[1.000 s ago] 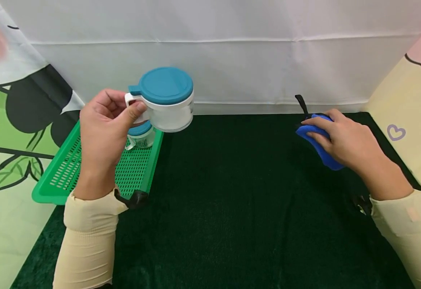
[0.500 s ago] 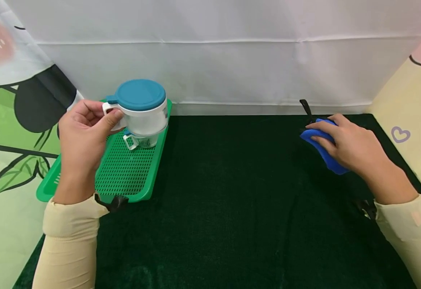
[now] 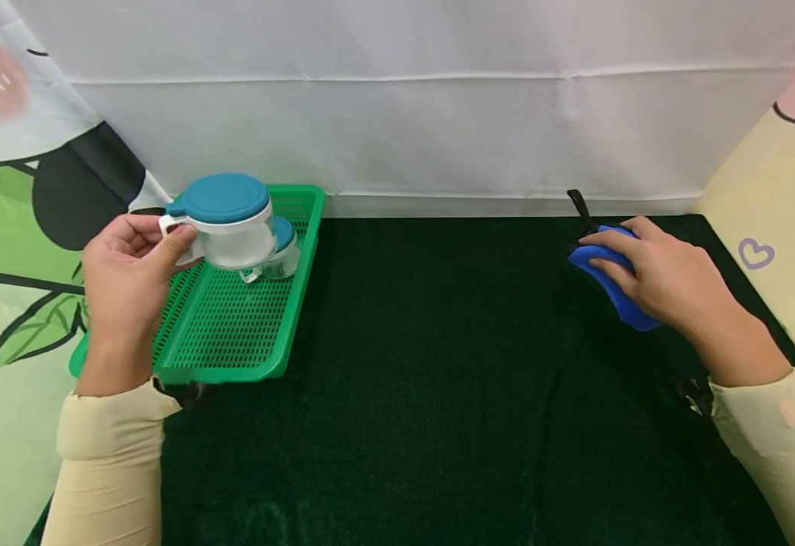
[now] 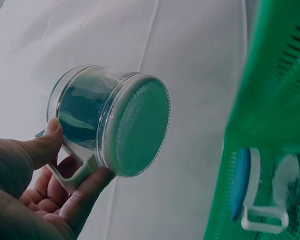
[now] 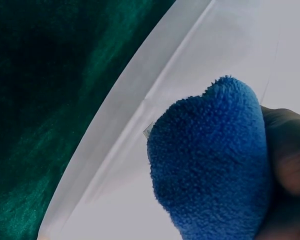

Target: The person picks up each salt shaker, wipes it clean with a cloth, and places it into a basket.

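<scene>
My left hand (image 3: 127,262) pinches the white handle of a clear seasoning jar (image 3: 237,244) with a blue lid. The jar hangs upright above the green basket (image 3: 300,299). In the left wrist view the held jar (image 4: 137,127) shows its round ridged base. A second blue-lidded seasoning jar (image 3: 283,264) stands in the basket, partly hidden behind the held one. On the right, my right hand (image 3: 674,277) grips a folded blue cloth (image 3: 626,307). The right wrist view shows the fluffy cloth (image 5: 210,160) close up, with part of the hand beside it.
A dark green cloth (image 3: 425,364) covers the table. A white sheet (image 3: 438,136) rises behind it, with printed panels on both sides. A black strap (image 3: 578,205) sticks up beside the blue cloth.
My left hand has carried the jar left and down, from beside the basket's far right corner to over the basket. The right hand still grips the blue cloth in nearly the same place.
</scene>
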The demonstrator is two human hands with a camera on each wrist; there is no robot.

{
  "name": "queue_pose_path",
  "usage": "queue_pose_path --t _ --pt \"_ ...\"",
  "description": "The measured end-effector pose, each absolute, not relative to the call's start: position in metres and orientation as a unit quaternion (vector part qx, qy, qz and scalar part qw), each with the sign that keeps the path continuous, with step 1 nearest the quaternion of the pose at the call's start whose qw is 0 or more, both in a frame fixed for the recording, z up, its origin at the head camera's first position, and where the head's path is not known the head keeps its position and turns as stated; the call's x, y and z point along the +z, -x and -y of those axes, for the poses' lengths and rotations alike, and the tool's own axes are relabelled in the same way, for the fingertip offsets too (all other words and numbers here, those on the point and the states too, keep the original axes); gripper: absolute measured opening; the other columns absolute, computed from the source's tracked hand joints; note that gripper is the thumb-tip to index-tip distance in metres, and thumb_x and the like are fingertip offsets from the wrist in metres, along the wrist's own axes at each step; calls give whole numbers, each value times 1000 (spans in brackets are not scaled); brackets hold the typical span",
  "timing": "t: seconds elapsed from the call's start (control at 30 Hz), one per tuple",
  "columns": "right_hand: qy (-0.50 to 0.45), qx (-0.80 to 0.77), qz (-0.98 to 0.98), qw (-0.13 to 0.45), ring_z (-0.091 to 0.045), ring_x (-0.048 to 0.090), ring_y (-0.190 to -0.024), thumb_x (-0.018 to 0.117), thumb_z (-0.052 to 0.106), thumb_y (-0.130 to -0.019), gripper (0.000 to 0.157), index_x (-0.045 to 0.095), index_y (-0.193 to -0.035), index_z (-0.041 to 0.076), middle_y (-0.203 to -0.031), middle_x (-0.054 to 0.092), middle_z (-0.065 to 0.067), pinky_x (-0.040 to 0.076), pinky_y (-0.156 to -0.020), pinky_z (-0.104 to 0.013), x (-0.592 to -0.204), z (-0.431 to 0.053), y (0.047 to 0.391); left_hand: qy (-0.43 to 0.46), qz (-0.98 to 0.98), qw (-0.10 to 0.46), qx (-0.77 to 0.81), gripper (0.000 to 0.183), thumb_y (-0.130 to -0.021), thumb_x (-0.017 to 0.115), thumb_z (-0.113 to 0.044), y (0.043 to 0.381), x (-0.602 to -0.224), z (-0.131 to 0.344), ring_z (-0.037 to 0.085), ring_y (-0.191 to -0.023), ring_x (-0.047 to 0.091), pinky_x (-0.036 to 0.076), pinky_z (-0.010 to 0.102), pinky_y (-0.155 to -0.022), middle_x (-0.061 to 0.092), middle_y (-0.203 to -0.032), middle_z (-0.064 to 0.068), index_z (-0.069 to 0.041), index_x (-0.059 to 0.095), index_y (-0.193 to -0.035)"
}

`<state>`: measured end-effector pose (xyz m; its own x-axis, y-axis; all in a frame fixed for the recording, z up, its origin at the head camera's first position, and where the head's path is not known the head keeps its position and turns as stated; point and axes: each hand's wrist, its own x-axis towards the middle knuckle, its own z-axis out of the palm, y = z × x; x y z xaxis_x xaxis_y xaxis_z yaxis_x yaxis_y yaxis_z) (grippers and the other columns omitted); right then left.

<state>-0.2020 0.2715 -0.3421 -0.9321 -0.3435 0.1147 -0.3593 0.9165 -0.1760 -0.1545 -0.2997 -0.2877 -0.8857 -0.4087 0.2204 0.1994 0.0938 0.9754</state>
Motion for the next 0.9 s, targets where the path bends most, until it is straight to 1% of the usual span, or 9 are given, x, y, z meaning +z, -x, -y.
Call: queue_pose_path --t 0.23,0.5,0.73,0.9 --pt "-185 100 976 45 -41 63 -85 57 31 -107 39 55 -146 25 -126 52 -25 55 -65 -62 -343 -272 201 -109 717 216 -654 36 -80 90 -18 150 -300 311 11 -81 67 58 20 -70 68 -88 4 -2 68 -104" --pt "-185 105 976 45 -41 63 -84 57 33 -107 39 56 -145 25 -128 52 -26 55 -65 -63 -345 -272 201 -131 731 199 -639 36 -82 89 -20 145 -313 317 10 -82 67 57 18 -71 70 -91 1 -5 67 -105" --pt "-181 104 977 37 -41 63 -86 57 35 -107 39 55 -145 25 -129 51 -26 56 -66 -63 -347 -274 201 -139 728 195 -642 30 -83 88 -15 141 -323 320 9 -79 68 57 19 -69 70 -90 0 -5 68 -103" --pt "-182 103 977 38 -41 63 -87 58 34 -107 39 56 -144 26 -130 51 -26 56 -67 -63 -349 -275 200 -140 749 190 -619 26 -86 86 -13 139 -332 320 8 -78 67 57 17 -69 70 -88 -1 -6 68 -102"
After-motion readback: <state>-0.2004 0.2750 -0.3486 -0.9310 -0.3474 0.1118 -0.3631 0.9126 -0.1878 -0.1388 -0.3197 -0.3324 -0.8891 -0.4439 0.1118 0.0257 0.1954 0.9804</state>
